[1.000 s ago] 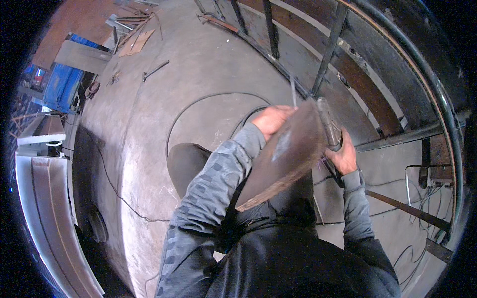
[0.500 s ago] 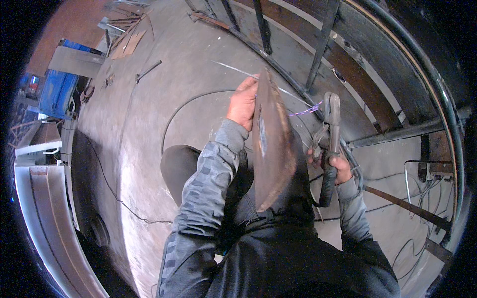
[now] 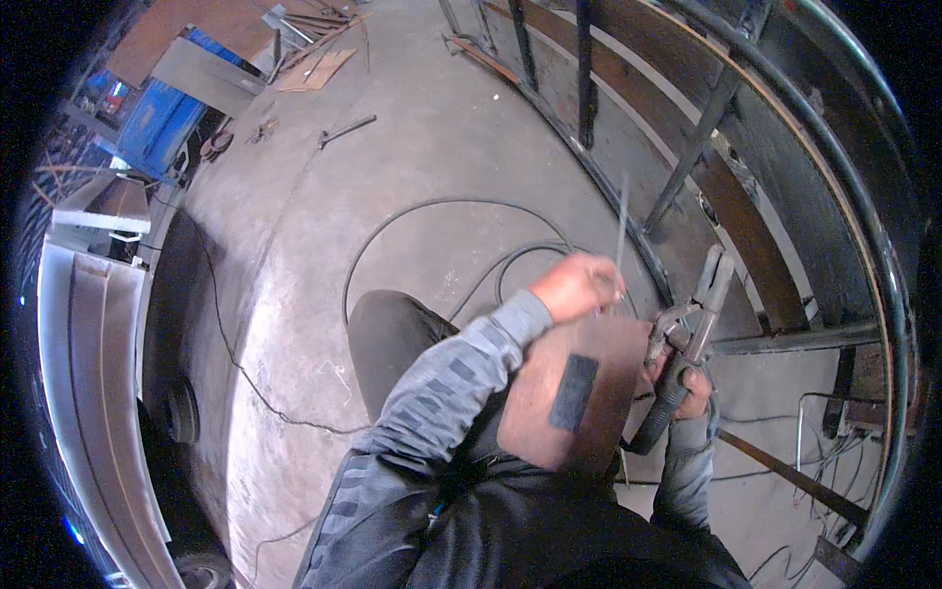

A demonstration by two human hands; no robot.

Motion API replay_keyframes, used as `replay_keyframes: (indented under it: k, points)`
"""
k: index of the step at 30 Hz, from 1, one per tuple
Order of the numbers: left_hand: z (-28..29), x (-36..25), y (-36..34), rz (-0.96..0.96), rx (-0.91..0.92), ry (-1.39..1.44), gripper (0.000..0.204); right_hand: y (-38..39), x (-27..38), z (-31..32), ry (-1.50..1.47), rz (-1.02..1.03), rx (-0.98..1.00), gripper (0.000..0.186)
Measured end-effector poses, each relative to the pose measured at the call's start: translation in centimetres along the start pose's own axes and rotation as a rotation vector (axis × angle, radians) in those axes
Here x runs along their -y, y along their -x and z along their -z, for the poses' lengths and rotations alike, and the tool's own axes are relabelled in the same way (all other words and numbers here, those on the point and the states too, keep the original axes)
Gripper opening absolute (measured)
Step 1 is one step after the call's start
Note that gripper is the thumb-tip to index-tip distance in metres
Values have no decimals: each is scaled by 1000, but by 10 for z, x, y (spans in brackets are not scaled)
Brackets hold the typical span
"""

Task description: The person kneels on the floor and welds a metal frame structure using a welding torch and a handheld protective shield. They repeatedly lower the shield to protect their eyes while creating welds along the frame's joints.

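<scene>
My left hand is closed at the top edge of a brown welding hand shield, slightly smeared by motion. The shield lies broadside above my lap, its dark rectangular window facing up. From the same hand a thin welding rod points up and away. To the right, my right hand is wrapped round the dark handle of an electrode holder. The holder's jaws point away from me, and no rod shows in them. Part of the right hand's fingers is hidden behind the holder.
A black cable loops over the concrete floor ahead of my knee. A dark metal frame curves along the right. Farther off lie a hammer and cardboard. A pale metal channel stands at the left.
The shield has turned from edge-on to broadside and come lower. My left hand has moved right and down with the rod, now pointing up. The electrode holder has shifted right and down, tilting right.
</scene>
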State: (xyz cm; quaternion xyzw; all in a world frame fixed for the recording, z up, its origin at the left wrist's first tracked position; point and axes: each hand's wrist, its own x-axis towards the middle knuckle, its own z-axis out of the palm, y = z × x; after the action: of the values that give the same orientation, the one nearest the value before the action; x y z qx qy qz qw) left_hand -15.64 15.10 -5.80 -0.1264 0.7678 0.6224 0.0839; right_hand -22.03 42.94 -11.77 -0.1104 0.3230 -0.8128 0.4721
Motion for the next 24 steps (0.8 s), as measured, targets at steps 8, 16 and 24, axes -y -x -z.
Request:
replay_keyframes:
  k: [8, 16, 24]
  points:
    - [-32, -2, 7, -121, -155, -85, 14, 4, -22, -8, -54, -227, -107, 76]
    - [-40, 4, 18, -49, -320, -236, 28, -8, -10, -8, 86, -231, -57, 67]
    - [-46, 18, 18, -67, -219, -260, 35, -32, 15, -35, 379, -164, -53, 62]
